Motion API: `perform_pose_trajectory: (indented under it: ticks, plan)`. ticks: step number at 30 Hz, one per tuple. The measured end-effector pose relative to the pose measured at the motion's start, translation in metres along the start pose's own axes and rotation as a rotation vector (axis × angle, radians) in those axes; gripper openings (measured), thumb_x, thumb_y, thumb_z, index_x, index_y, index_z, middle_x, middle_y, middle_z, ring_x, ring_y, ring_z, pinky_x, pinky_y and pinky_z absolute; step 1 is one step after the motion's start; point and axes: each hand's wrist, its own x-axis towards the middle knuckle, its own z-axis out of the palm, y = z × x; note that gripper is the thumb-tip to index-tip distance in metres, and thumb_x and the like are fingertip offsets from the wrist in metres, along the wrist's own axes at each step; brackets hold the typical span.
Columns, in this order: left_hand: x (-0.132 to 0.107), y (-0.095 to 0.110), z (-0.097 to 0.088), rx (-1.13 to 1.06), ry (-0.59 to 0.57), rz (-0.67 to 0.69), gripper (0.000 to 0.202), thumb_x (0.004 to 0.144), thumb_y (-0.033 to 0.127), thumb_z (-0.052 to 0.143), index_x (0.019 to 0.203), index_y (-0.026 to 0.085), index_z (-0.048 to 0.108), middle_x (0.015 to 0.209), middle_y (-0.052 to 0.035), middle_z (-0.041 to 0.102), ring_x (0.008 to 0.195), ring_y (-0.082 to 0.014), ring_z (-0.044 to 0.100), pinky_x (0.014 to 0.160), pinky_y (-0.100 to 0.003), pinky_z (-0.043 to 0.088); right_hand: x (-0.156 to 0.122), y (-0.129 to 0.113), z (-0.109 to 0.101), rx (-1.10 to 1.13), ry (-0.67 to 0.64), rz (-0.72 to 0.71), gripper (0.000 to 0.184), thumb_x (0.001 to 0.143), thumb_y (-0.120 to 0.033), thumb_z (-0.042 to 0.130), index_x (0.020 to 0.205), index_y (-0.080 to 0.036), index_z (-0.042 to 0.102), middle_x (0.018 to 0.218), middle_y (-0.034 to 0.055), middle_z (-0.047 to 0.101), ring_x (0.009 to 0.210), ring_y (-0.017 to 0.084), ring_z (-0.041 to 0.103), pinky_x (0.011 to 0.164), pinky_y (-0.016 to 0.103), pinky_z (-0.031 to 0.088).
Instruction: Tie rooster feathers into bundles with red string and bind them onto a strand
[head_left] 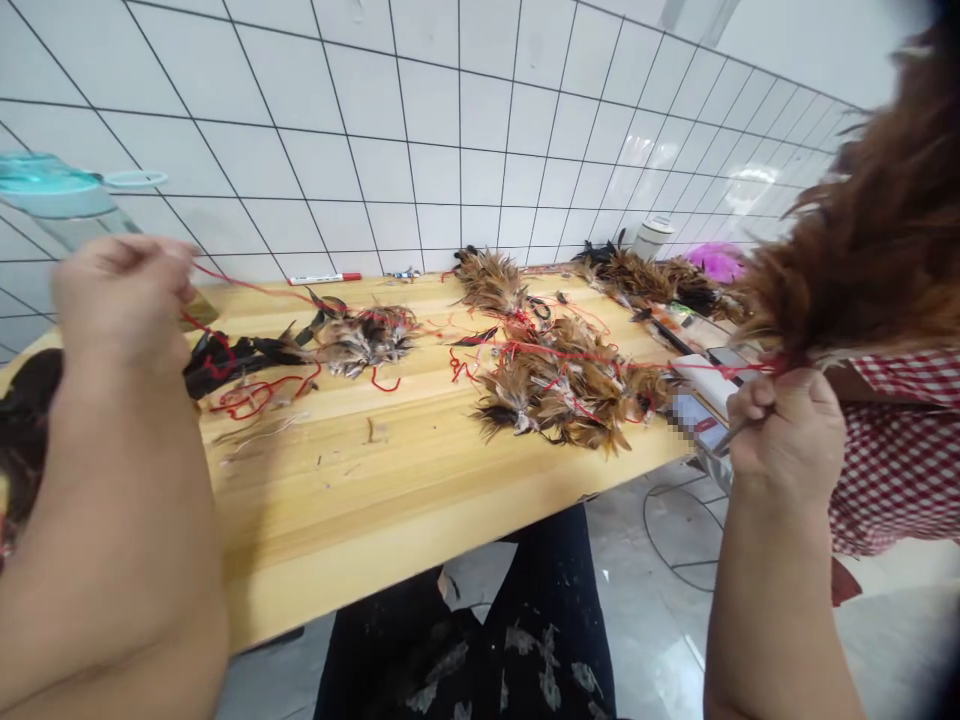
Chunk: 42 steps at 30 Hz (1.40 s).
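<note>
My left hand (124,290) is raised at the left, its fingers pinched on a red thread (247,286) that runs down over the table. At the right my right hand (791,430) is closed round the lower end of a feather duster (840,230) with thick brown feathers, which stand up above the fist. A short piece of thin stick juts from that fist. Another stretch of red thread reaches the base of the feathers from the middle of the table. Whether both stretches are one thread I cannot tell.
Bundles of brown feathers (570,385) lie on the wooden table (390,520), with loose red thread among them. A red-and-white marker (324,279) lies by the tiled wall. A blue-lidded bottle (60,195) stands left. A phone (701,418) and a person in a checked garment (892,480) are at right.
</note>
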Motion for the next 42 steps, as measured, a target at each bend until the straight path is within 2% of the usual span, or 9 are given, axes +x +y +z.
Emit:
perform_pose_trajectory:
  ticks: [2,4,8,12,17,21,26,34,42]
  plan:
    - [-0.01,0.011,0.008,0.133,0.064,-0.034,0.025,0.072,0.04,0.063,0.09,0.024,0.071,0.071,0.0018,0.066,0.068,-0.0158,0.049,0.08,-0.044,0.051,-0.012,0.006,-0.001,-0.033,-0.039,0.015,0.047,0.064,-0.033,0.088,0.056,-0.018,0.044,0.049,-0.0057,0.038,0.047,0.006,0.034,0.042,0.018,0.022]
    - [-0.028,0.035,0.016,0.206,0.017,0.098,0.023,0.076,0.034,0.061,0.089,0.022,0.074,0.077,0.0,0.067,0.068,-0.0148,0.052,0.082,-0.04,0.052,-0.026,0.011,0.0,-0.032,-0.075,0.056,0.052,0.06,-0.038,0.09,0.056,-0.018,0.042,0.049,-0.0061,0.038,0.047,0.006,0.033,0.042,0.018,0.021]
    - [-0.081,0.101,0.043,-0.073,-0.29,0.559,0.02,0.084,0.032,0.058,0.093,0.021,0.072,0.093,-0.003,0.07,0.084,-0.0149,0.06,0.083,-0.03,0.05,-0.053,0.015,-0.002,0.005,-0.102,0.178,0.058,0.058,-0.044,0.09,0.058,-0.018,0.039,0.051,-0.0077,0.036,0.048,0.004,0.032,0.044,0.017,0.026]
    - [-0.137,0.153,0.097,-0.15,-0.677,0.934,0.025,0.092,0.025,0.049,0.091,0.018,0.073,0.095,-0.0074,0.069,0.09,-0.0177,0.061,0.086,-0.033,0.048,-0.074,0.018,-0.011,-0.028,-0.103,0.255,0.057,0.063,-0.049,0.087,0.061,-0.018,0.039,0.052,-0.0083,0.037,0.048,0.004,0.032,0.044,0.016,0.028]
    - [-0.191,0.181,0.172,0.045,-0.835,1.16,0.029,0.093,0.028,0.049,0.099,0.015,0.074,0.1,-0.0126,0.067,0.097,-0.0238,0.056,0.093,-0.039,0.042,-0.091,0.025,-0.023,-0.064,-0.127,0.36,0.058,0.066,-0.05,0.084,0.061,-0.019,0.035,0.053,-0.0078,0.039,0.046,0.003,0.033,0.043,0.016,0.027]
    - [-0.211,0.181,0.203,0.19,-0.866,1.289,0.03,0.088,0.031,0.055,0.092,0.008,0.074,0.097,-0.0178,0.065,0.097,-0.0275,0.054,0.096,-0.044,0.04,-0.095,0.035,-0.027,-0.069,-0.122,0.408,0.057,0.068,-0.051,0.082,0.061,-0.019,0.035,0.053,-0.0076,0.04,0.045,0.003,0.033,0.042,0.016,0.026]
    - [-0.199,0.169,0.205,0.008,-0.822,1.112,0.025,0.089,0.028,0.053,0.094,0.015,0.074,0.106,-0.0126,0.065,0.103,-0.0255,0.052,0.099,-0.042,0.04,-0.092,0.05,-0.024,-0.043,-0.089,0.44,0.052,0.066,-0.049,0.083,0.061,-0.018,0.041,0.055,-0.0068,0.045,0.046,0.003,0.034,0.042,0.016,0.027]
    - [-0.159,0.16,0.177,-0.373,-0.834,0.672,0.03,0.093,0.029,0.046,0.104,0.014,0.069,0.107,-0.0087,0.07,0.102,-0.0202,0.062,0.096,-0.033,0.046,-0.085,0.074,0.004,0.025,-0.14,0.622,0.047,0.057,-0.05,0.086,0.078,-0.017,0.06,0.055,-0.0088,0.047,0.044,0.003,0.035,0.04,0.015,0.026]
    - [-0.169,0.168,0.137,-0.439,-0.96,0.89,0.015,0.087,0.022,0.057,0.1,0.018,0.063,0.086,0.0,0.07,0.078,-0.0131,0.062,0.076,-0.023,0.044,-0.086,0.085,0.034,-0.065,-0.195,0.672,0.041,0.059,-0.049,0.083,0.072,-0.017,0.06,0.053,-0.0075,0.048,0.045,0.004,0.034,0.042,0.019,0.025]
